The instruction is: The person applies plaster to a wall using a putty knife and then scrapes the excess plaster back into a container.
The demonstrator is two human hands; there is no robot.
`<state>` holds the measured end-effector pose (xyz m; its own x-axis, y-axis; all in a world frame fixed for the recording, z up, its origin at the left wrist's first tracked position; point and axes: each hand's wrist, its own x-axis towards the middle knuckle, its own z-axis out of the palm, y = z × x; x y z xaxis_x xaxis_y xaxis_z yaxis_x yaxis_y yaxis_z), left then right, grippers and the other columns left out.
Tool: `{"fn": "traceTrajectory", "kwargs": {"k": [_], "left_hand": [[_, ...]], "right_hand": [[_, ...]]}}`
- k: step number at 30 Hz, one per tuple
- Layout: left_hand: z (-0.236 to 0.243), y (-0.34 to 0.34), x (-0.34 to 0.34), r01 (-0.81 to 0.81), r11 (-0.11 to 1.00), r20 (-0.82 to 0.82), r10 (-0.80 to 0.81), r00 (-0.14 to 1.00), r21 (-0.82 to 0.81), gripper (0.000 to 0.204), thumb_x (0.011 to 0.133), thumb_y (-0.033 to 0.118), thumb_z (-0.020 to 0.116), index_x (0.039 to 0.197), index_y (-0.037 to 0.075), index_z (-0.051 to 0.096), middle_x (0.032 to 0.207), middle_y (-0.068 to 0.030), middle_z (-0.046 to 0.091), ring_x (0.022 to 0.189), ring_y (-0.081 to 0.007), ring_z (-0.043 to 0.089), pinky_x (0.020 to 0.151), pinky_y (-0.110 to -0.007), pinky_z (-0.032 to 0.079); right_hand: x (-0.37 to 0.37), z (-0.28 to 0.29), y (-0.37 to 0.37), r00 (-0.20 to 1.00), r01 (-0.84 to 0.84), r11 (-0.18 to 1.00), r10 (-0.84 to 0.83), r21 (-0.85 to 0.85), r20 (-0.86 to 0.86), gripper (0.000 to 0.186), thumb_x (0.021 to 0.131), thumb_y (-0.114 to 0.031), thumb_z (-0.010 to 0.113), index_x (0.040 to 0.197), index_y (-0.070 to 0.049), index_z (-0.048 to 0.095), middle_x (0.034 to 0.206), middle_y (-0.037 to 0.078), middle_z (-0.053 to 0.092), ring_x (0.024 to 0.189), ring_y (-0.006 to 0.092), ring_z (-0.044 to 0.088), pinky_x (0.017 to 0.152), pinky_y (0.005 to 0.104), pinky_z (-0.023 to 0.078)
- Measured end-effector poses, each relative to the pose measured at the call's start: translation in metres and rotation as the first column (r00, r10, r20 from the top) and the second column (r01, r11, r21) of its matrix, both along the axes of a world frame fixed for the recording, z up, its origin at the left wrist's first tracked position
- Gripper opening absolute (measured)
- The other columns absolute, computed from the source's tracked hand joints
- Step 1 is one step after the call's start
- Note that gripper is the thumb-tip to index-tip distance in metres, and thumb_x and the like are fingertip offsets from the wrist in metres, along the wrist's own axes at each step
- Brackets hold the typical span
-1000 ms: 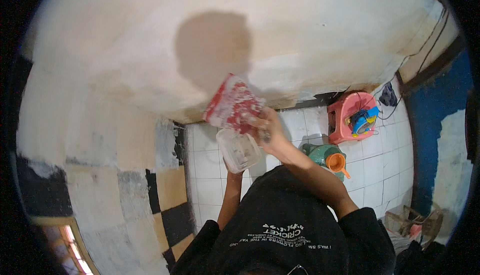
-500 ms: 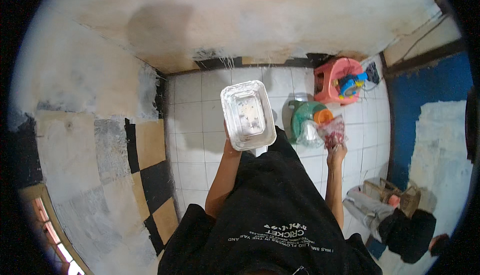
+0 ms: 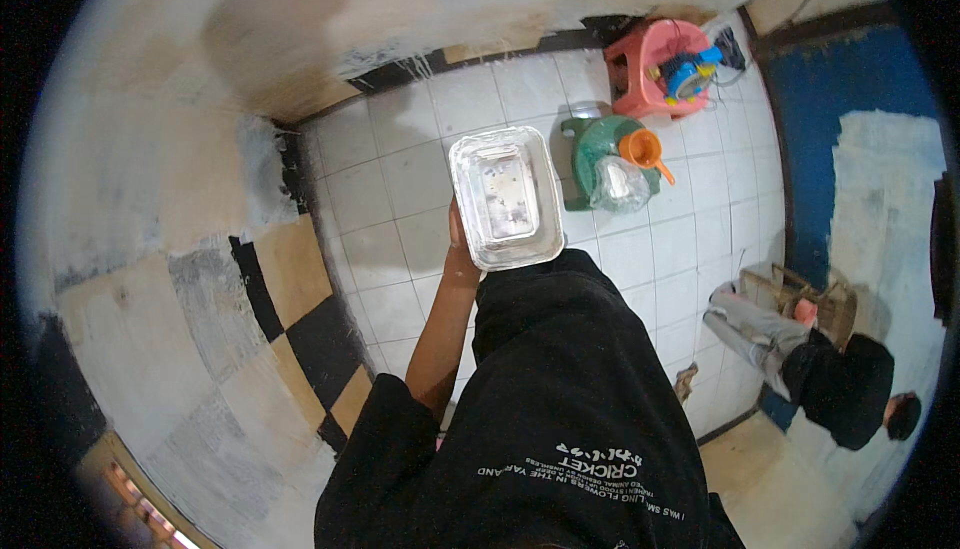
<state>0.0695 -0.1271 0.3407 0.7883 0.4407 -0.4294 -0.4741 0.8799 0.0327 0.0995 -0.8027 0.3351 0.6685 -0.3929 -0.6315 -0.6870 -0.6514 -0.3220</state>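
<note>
Left hand (image 3: pixel 460 234): holding, fingers mostly hidden | whitish rectangular plastic tub (image 3: pixel 545 189): just right of that hand, mouth up, long axis fore-and-aft, 1 hand at it | beyond, rightward: orange plastic scoop (image 3: pixel 645 152) | right hand: unseen, grip cannot be told

You have an open, lidless plastic tub (image 3: pixel 542 184) supported by your left hand (image 3: pixel 458 244) at its near left side, with most of your fingers hidden beneath or behind it. It is rectangular with rounded corners and whitish, slightly see-through walls. Its mouth faces up toward you, its long sides running away from you, the far end angled a little left. White residue coats the rim and inner walls; grey and darker patches mark the bottom.
</note>
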Motion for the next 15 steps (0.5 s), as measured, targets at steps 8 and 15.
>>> {"fn": "traceTrajectory", "kwargs": {"k": [8, 15], "left_hand": [[-0.017, -0.013, 0.006, 0.165, 0.985, -0.157, -0.17, 0.973, -0.046, 0.054, 0.095, 0.043, 0.033, 0.129, 0.003, 0.048, 0.123, -0.0162, 0.057, 0.105, -0.0328, 0.06, 0.092, -0.047, 0.049], [-0.022, -0.066, 0.007, 0.082, 0.995, -0.208, -0.07, 0.976, 0.051, 0.058, 0.091, 0.046, 0.044, 0.132, 0.005, 0.043, 0.124, -0.013, 0.055, 0.109, -0.0314, 0.056, 0.093, -0.05, 0.047]], "right_hand": [[-0.042, 0.028, -0.01, 0.989, 0.034, 0.999, -0.036, 0.016, 0.144, 0.02, 0.084, -0.023, 0.061, 0.084, -0.004, 0.065, 0.07, 0.008, 0.063, 0.058, 0.0169, 0.059, 0.048, 0.0324, 0.046], [0.032, 0.01, -0.112, 0.988, -0.059, 0.991, 0.075, -0.122, 0.134, 0.026, 0.081, -0.028, 0.061, 0.087, -0.003, 0.068, 0.078, 0.011, 0.067, 0.068, 0.0221, 0.064, 0.056, 0.0355, 0.051]]}}
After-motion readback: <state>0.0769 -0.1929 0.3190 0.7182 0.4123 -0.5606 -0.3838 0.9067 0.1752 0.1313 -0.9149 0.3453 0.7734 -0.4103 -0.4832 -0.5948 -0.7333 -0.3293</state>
